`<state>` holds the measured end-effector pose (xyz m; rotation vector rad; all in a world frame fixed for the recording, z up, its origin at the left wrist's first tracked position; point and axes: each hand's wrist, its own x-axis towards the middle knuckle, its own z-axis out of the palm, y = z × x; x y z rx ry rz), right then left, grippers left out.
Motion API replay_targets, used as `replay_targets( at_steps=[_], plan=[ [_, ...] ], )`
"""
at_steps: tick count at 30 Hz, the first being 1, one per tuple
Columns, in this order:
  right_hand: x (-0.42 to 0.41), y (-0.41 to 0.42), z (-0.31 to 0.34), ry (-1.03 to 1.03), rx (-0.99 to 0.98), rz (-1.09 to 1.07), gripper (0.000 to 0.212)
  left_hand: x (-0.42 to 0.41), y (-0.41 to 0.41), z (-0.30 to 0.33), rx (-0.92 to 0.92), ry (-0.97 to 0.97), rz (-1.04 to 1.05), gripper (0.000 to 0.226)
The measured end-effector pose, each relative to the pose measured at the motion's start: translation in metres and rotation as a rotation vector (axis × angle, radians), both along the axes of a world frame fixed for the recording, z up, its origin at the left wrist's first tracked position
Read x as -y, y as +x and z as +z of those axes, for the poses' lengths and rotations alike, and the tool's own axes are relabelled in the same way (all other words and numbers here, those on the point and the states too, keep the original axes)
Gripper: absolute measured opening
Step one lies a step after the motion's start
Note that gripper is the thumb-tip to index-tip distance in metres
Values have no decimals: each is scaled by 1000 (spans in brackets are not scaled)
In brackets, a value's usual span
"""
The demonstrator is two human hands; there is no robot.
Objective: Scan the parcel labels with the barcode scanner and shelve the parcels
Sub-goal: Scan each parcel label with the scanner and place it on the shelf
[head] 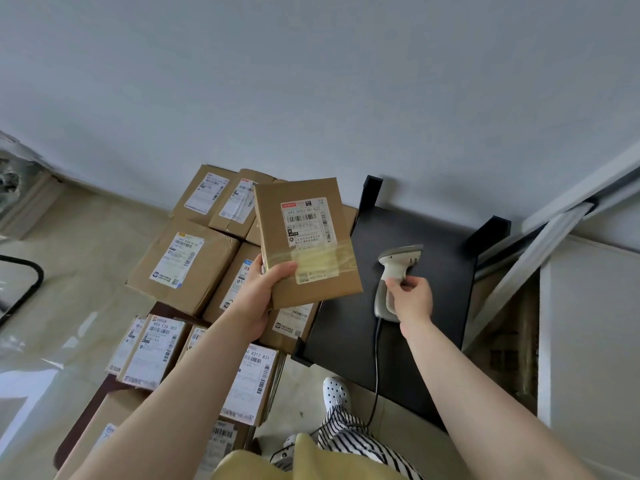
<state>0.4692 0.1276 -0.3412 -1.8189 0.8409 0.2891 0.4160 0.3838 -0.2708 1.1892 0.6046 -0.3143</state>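
a pile of labelled boxes (183,261) covers the floor at left, more stacked near the person's feet. above them the left hand (258,292) holds up one flat parcel (308,242), label (306,221) facing the camera; its grip is closed on the parcel's near left corner, thumb across the taped front, fingers hidden behind. the parcel looks thin, stiff and light, since one hand carries it by a corner, though the glossy tape under the thumb could be slippery; a hold along the bare cardboard edge, clear of the barcode, would likely serve best. to the right, the right hand (412,296) reaches to the scanner (393,282), which lies on a dark table (433,306), cord (376,368) trailing toward the near edge. the fingers are curled round the scanner's handle, its head pointing far and right, away from the label. the scan appears not yet made. pale shelving rails (554,237) slant at far right.
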Motion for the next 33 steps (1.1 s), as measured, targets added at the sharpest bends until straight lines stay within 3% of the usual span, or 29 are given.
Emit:
replay_targets(
  at_steps=[4,6,9,11,13,16,18,21,26,33],
  plan=[
    [1,-3,15,-198,53,71,45,0,-5,4,38,3,1,104],
    [-5,-8,37,-178,136,81,42,1,-11,9,67,-2,-14,108],
    [-21,-30,81,149,250,127,40,4,-23,21,123,-19,-69,104],
    [-29,-61,113,351,271,215,56,8,-40,33,165,-15,-122,101],
    [-32,-100,132,476,266,299,74,13,-63,45,200,-5,-205,96],
    [-27,-171,140,603,207,333,78,23,-110,54,202,-25,-356,73],
    [-16,-219,129,626,162,298,84,29,-143,52,179,-31,-455,70],
    [5,-292,110,605,114,211,94,38,-190,39,87,-25,-610,90],
    [49,-398,81,617,26,25,110,85,-254,8,-40,29,-874,99],
    [130,-490,66,605,27,-229,105,194,-293,-6,-82,50,-1114,114]
  ],
)
